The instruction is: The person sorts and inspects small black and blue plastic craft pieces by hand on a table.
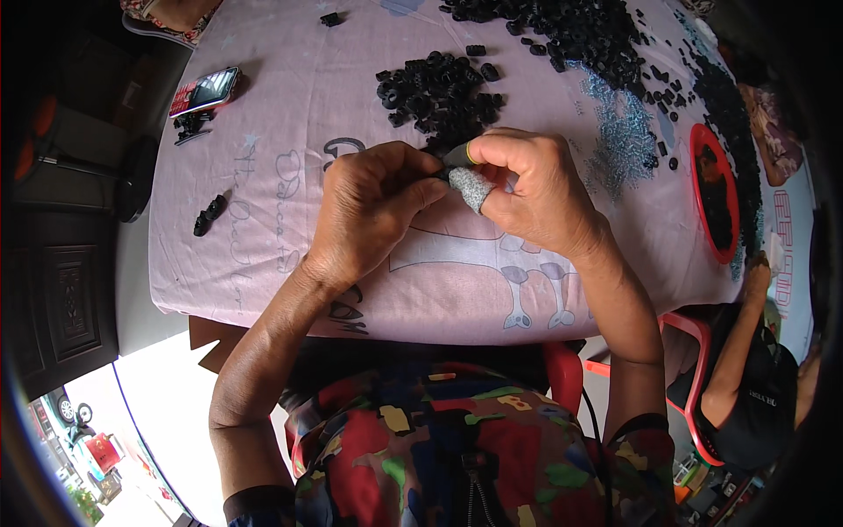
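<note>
My left hand [362,209] is closed in a pinch, thumb and forefinger on a small black part [443,174]. My right hand [543,189] meets it there, also pinching the part. A grey knitted cover [471,188] wraps its thumb, and a dark cover with a yellowish edge [459,156] caps its forefinger. The fingers hide most of the part, so its exact kind cannot be made out. Just beyond my hands lies a pile of small black ribbed plastic pieces [435,88].
A larger black heap [562,31] and scattered pale-blue tiny pieces [619,123] lie far right on the pink tablecloth [263,193]. A red-rimmed tray [696,149] stands at right, near a co-worker's arm [738,325]. A red phone [206,91] and black part clusters [209,216] are at left.
</note>
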`<action>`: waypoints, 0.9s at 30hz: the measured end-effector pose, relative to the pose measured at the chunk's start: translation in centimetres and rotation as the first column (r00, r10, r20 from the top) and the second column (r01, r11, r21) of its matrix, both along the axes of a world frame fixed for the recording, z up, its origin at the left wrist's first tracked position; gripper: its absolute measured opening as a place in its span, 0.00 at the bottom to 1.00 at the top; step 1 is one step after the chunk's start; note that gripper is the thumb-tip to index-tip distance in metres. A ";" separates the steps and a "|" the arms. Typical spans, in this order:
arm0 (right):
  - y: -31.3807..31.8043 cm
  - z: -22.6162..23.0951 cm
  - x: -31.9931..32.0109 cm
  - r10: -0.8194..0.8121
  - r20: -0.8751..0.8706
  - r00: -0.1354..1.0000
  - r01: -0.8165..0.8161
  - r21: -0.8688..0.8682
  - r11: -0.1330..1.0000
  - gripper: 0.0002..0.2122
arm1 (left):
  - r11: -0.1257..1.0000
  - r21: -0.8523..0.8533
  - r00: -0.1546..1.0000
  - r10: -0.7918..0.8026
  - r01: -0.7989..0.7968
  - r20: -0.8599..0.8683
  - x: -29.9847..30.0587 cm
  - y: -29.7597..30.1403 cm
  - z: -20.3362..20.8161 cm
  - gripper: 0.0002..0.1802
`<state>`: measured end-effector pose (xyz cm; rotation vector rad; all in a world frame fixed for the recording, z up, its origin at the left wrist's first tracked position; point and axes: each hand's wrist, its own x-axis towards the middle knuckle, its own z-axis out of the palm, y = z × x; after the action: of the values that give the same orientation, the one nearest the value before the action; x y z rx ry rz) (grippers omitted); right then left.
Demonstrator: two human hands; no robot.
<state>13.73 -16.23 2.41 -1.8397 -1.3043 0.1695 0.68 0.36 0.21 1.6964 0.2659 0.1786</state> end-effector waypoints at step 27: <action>0.9 -1.1 -1.1 -0.049 0.247 0.968 0.013 0.145 0.989 0.16 | 0.968 -0.238 0.993 0.057 -0.080 -0.101 0.2 -0.1 1.5 0.11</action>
<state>12.65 -15.34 1.29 -1.8004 -1.4185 -0.1754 0.84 0.29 1.73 1.4563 0.4008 0.1130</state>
